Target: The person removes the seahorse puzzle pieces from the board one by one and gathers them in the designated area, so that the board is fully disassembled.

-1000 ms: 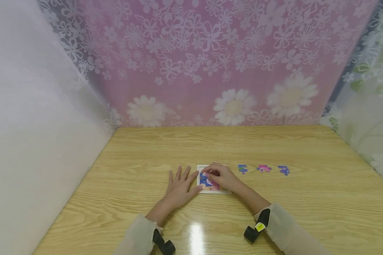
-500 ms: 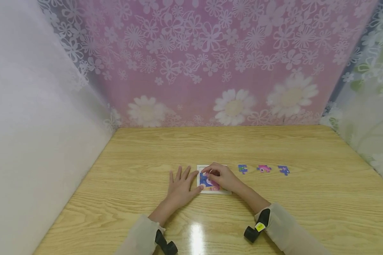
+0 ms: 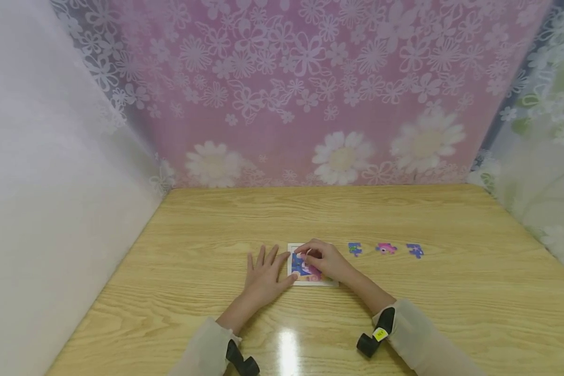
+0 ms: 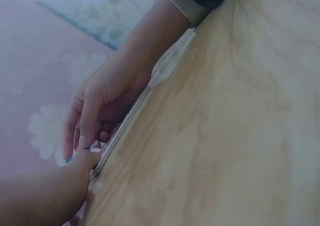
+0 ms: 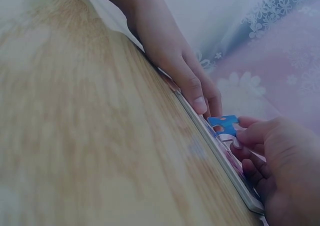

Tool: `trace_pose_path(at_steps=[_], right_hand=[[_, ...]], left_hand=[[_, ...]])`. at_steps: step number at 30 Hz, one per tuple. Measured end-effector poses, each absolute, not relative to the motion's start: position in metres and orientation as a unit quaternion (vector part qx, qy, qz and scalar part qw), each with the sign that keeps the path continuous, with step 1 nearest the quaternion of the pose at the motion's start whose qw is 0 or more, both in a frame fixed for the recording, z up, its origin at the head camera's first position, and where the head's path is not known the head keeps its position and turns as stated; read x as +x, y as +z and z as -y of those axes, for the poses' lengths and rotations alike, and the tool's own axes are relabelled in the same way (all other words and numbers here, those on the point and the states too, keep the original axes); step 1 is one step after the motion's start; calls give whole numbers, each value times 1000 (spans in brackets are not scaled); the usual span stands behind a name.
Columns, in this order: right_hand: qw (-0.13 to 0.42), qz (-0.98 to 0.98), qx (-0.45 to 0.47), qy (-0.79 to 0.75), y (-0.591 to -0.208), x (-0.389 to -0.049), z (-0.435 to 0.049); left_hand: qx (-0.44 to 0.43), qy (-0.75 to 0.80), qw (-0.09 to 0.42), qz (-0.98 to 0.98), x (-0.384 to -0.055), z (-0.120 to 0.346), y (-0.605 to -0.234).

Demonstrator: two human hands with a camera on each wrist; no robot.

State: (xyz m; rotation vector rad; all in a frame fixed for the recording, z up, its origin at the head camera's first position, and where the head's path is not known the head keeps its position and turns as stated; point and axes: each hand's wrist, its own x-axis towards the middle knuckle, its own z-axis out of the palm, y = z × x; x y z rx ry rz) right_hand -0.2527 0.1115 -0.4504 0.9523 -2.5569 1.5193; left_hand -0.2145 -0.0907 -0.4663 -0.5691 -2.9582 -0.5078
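A small white-rimmed jigsaw tray [image 3: 314, 283] lies on the table, partly filled with blue and pink picture pieces. My left hand [image 3: 262, 278] rests beside it with fingers spread, its thumb and forefinger at the tray's left edge. Over the tray, my right hand [image 3: 328, 260] pinches a blue jigsaw piece [image 5: 223, 123] between thumb and fingers. In the right wrist view that piece stands tilted up above the tray's surface. My right hand hides much of the tray's upper right part in the head view.
Three loose jigsaw pieces lie in a row right of the tray: a blue-and-green piece [image 3: 354, 249], a pink fish piece [image 3: 386, 248] and a blue-purple piece [image 3: 415, 250]. The wooden table [image 3: 207, 219] meets a pink flowered curtain [image 3: 282, 104] at the back.
The whole head view has shifted slightly. Both hands stay almost where they were at the tray, and the right hand keeps its pinch.
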Motion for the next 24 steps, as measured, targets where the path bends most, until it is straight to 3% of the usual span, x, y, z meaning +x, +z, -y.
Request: trace_pose_path(at_steps=[12,24], right_hand=[[-18,817,287,501,-416,-234,-109],[-17,821,280,498,-436,-256,-139]], left_hand=[[-197,-154,44,967,-213,91,-467],[-196,-148,48,968,-213,91,-468]])
